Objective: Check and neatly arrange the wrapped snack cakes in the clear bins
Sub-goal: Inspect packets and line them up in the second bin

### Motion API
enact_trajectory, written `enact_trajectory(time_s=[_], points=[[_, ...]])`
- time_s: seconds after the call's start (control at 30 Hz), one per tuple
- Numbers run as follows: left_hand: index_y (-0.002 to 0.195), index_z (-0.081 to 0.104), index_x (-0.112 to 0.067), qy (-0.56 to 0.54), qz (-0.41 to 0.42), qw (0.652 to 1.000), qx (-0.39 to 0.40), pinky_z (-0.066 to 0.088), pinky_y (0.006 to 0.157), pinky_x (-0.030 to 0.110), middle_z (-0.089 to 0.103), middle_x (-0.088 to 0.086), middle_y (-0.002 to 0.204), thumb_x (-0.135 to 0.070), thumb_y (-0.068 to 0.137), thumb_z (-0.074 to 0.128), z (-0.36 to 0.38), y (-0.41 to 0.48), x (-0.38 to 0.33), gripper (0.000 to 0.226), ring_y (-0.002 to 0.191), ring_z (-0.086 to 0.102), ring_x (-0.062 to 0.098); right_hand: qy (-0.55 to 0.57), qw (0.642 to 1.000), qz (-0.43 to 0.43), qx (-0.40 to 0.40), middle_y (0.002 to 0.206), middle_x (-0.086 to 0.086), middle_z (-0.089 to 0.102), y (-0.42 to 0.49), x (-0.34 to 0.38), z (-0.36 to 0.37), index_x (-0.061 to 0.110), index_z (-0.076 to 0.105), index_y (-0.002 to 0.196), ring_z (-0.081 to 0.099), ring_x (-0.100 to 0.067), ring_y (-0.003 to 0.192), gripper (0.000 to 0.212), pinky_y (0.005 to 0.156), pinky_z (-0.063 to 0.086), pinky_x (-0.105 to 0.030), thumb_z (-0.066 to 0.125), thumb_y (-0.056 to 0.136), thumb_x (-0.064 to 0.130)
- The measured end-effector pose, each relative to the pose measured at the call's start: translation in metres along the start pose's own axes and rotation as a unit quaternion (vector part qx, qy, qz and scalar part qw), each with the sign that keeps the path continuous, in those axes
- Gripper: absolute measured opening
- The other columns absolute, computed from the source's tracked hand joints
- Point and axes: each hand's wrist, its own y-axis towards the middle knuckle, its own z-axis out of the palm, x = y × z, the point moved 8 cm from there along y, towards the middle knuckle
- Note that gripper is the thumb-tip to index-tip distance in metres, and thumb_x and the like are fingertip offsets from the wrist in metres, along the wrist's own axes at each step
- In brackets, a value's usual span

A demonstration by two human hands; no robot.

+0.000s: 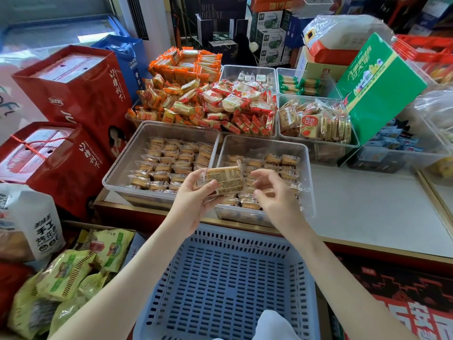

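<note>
A flat, rectangular snack cake (224, 180), sealed in clear crinkly film with a yellow printed label, is pinched at its left end between the thumb and fingers of the left hand (193, 202). The label side is turned up. The right hand (274, 195) is held just beside the cake's right end, its fingers loosely curved and grasping nothing; whether a fingertip touches the film cannot be told.

Directly beneath the grip stands a deep, rigid bin of clear plastic (306, 173), in which like cakes are laid in loose rows. To the left of the grip, a second clear rigid bin (117, 173) stands right against it, side by side, and is filled with tidier rows. Nearer than the grip, a blue slotted plastic basket (220, 278) is seen, with nothing visible in it.

The film looks slick and is gripped at one end only, so the cake could probably slip and drop onto the rows below, by which they would be disturbed. The cake looks soft; it could be dented by too tight a pinch. If the wrapper were pulled from both ends, its sealed edge could be split. A cake pushed in at a slant would likely lift its neighbours.
</note>
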Motion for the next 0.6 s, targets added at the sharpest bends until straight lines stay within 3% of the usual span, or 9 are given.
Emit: enact_trajectory(time_s=[0.1,0.2,0.3,0.37,0.43,0.5,0.6], points=[[0.12,0.055,-0.015,0.048,-0.003,0.999,0.015,0.06,0.079,0.034,0.067,0.018,0.111,-0.003,0.091,0.06,0.013,0.01,0.002,0.032,0.096,0.07,0.026,-0.131,0.986,-0.089,0.043,0.129,0.002,0.055,0.006,0.014,0.028,0.018,0.047,0.138,0.045,-0.006,0.116,0.05,0.097,0.03,-0.008,0.065,0.09,0.02],[0.12,0.056,-0.023,0.116,0.015,0.993,0.03,0.056,0.08,0.036,0.067,0.02,0.106,-0.005,0.095,0.056,0.025,0.021,0.004,0.031,0.092,0.064,0.029,-0.177,0.979,-0.071,0.077,0.15,0.001,0.036,0.016,0.003,0.048,0.019,0.031,0.149,0.027,-0.016,0.137,0.071,0.107,0.015,-0.019,0.064,0.089,0.039],[0.125,0.056,-0.032,0.154,0.019,0.988,0.027,0.053,0.088,0.044,0.066,0.021,0.115,-0.01,0.099,0.051,0.031,0.041,0.005,0.034,0.1,0.063,0.032,-0.145,0.986,-0.04,0.069,0.153,0.001,0.031,0.036,-0.011,0.053,0.018,0.025,0.151,0.024,-0.015,0.141,0.078,0.109,0.015,-0.019,0.066,0.088,0.038],[0.126,0.055,-0.038,0.167,0.019,0.985,0.042,0.055,0.081,0.033,0.069,0.008,0.114,-0.009,0.101,0.047,0.038,0.059,0.005,0.039,0.096,0.064,0.02,-0.109,0.993,-0.029,0.031,0.145,0.0,0.041,0.053,-0.023,0.048,0.018,0.03,0.147,0.037,-0.014,0.133,0.074,0.106,0.029,-0.02,0.07,0.086,0.032],[0.121,0.059,-0.042,0.177,0.014,0.981,0.075,0.055,0.085,0.037,0.072,-0.005,0.11,-0.005,0.102,0.045,0.046,0.078,0.009,0.044,0.095,0.064,0.018,-0.068,0.998,-0.006,0.006,0.129,0.001,0.052,0.072,-0.039,0.04,0.021,0.034,0.14,0.053,-0.013,0.114,0.066,0.089,0.045,-0.016,0.071,0.086,0.025],[0.125,0.058,-0.049,0.232,0.019,0.968,0.093,0.049,0.095,0.051,0.071,-0.01,0.115,-0.01,0.101,0.047,0.047,0.102,0.018,0.047,0.096,0.057,0.024,-0.051,0.998,0.023,-0.001,0.114,0.004,0.055,0.094,-0.057,0.03,0.019,0.038,0.136,0.059,-0.006,0.089,0.054,0.068,0.045,-0.004,0.066,0.09,0.02],[0.141,0.04,-0.048,0.385,0.058,0.916,0.098,0.052,0.077,0.033,0.063,-0.011,0.128,-0.015,0.1,0.049,0.049,0.137,0.028,0.053,0.087,0.058,0.018,-0.07,0.996,0.06,0.001,0.107,-0.003,0.06,0.129,-0.089,0.014,0.014,0.043,0.135,0.051,0.007,0.074,0.044,0.06,0.039,0.001,0.059,0.095,0.014]])
